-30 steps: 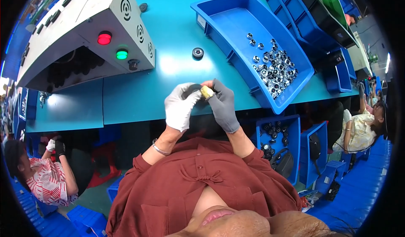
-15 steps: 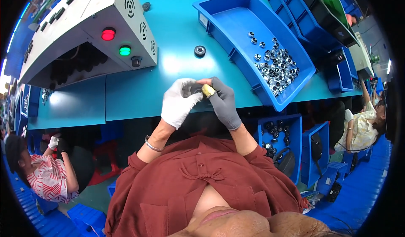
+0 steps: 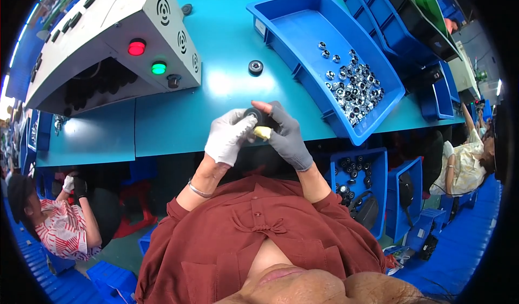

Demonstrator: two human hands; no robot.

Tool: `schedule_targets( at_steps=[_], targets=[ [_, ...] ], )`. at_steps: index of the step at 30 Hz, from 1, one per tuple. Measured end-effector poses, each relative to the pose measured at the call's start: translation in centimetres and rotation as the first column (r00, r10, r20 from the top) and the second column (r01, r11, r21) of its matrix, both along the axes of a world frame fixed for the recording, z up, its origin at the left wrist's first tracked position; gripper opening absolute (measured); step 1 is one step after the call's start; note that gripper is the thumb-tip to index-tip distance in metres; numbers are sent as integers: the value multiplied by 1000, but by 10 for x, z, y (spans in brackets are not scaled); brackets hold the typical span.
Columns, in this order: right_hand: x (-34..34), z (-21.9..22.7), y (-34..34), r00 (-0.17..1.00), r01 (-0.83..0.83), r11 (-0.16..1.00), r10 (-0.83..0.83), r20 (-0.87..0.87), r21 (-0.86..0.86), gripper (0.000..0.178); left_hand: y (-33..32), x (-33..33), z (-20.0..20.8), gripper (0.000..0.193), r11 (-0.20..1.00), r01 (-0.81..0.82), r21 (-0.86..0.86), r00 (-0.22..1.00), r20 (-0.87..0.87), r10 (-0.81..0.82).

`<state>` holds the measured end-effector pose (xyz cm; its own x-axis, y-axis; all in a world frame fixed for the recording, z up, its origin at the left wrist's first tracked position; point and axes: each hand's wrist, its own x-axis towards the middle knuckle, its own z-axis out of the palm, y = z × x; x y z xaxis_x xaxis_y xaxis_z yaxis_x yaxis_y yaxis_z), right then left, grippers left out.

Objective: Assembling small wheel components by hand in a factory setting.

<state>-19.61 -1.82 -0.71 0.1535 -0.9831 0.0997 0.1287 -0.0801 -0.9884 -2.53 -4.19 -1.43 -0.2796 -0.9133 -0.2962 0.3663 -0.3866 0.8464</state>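
The left hand (image 3: 226, 138), in a white knit glove, has its fingers curled around a round black wheel (image 3: 252, 113), with a smooth, dark rim, held just above the near edge of the surface (image 3: 227, 39). The right hand (image 3: 291, 141), in a matte grey glove, meets it from the other side; its bare index fingertip reaches to the wheel's upper edge, and a crinkled, pale yellow piece (image 3: 263, 132) sits at its thumb. Whether the right fingers also grip the wheel cannot be told.

The surface is a smooth, glossy teal sheet. Beyond the hands, a second wheel (image 3: 255, 67), black with a bright centre, lies flat on it. To the right, a ribbed blue plastic tray (image 3: 292, 12) stands at a slant, shiny chrome-like round parts (image 3: 357, 90) heaped at its near end. To the left stands a boxy white housing (image 3: 119, 12) with a dark opening, a domed red lamp (image 3: 137, 47), and a green lamp (image 3: 158, 67).
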Motion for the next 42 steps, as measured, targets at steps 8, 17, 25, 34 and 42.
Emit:
schedule_targets(
  at_steps=[8, 17, 25, 34, 42],
  targets=[
    [-11, 1, -11, 873, 29, 901, -235, -429, -433, 40, 6, -5, 2, 34, 993, 118, 6, 992, -41, -118],
    [-3, 10, -16, 758, 44, 756, -451, -471, -653, 37, 1, -5, -1, 38, 986, 150, -66, 985, -76, -155],
    [-2, 13, -18, 741, 26, 752, -457, -492, -659, 38, 1, -11, -18, 41, 967, 242, 79, 793, -591, -150],
    [-7, 11, -19, 692, -11, 741, -479, -540, -671, 37, 4, -18, -15, 34, 937, 247, 249, 733, -680, -13],
    [-1, 4, -8, 792, 189, 826, -448, -415, -530, 43, -2, -20, -26, 40, 981, 159, 108, 804, -592, -66]
  ],
)
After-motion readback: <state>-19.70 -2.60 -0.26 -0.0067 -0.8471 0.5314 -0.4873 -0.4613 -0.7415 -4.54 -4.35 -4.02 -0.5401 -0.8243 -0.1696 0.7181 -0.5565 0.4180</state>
